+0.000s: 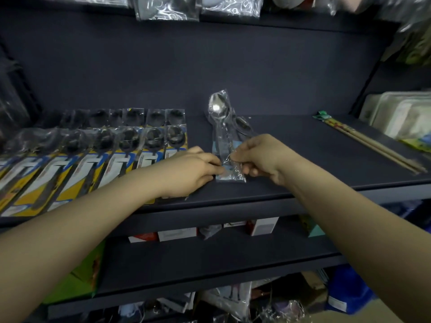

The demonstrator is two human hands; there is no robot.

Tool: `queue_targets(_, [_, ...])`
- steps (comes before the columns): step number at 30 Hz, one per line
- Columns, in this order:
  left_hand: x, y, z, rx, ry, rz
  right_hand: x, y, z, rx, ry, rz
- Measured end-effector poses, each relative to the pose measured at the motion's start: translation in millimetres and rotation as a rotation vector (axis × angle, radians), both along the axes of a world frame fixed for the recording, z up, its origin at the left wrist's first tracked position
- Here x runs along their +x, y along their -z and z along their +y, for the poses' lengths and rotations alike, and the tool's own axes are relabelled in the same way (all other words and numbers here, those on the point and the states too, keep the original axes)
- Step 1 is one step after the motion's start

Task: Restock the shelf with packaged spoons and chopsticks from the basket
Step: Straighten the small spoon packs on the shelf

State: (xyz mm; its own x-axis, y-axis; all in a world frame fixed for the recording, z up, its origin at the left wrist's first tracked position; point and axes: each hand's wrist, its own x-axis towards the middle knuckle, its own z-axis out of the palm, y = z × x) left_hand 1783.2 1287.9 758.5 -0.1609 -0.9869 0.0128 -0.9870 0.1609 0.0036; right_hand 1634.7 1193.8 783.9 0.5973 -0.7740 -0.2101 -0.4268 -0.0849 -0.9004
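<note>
A clear plastic pack of silver spoons (pixel 220 127) lies on the dark shelf (pixel 291 164), its bowl end tilted up toward the back. My left hand (pixel 193 170) pinches the pack's lower left edge. My right hand (pixel 258 157) pinches its lower right edge, fingers curled on the crinkled plastic. To the left lies a row of carded spoon packs (pixel 98 155) with yellow and blue backing, side by side. A pack of wooden chopsticks (pixel 370 142) with a green header lies at the shelf's right. The basket is not in view.
Stacked pale trays (pixel 401 115) stand at the far right. Bagged goods (pixel 168 8) hang above the shelf. Small boxes (pixel 177 234) sit on the lower shelf, with more packaged goods (pixel 233 299) below. Bare shelf surface lies between the spoon pack and the chopsticks.
</note>
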Motion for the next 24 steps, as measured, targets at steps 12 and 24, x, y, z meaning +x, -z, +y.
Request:
queue_targets(12, [-1, -16, -19, 0.099, -0.111, 0.191, 16, 20, 3, -0.222, 0.000, 0.268])
queue_targets(24, [-18, -6, -24, 0.186, -0.159, 0.180, -33, 11, -76, -0.624, 0.094, 0.684])
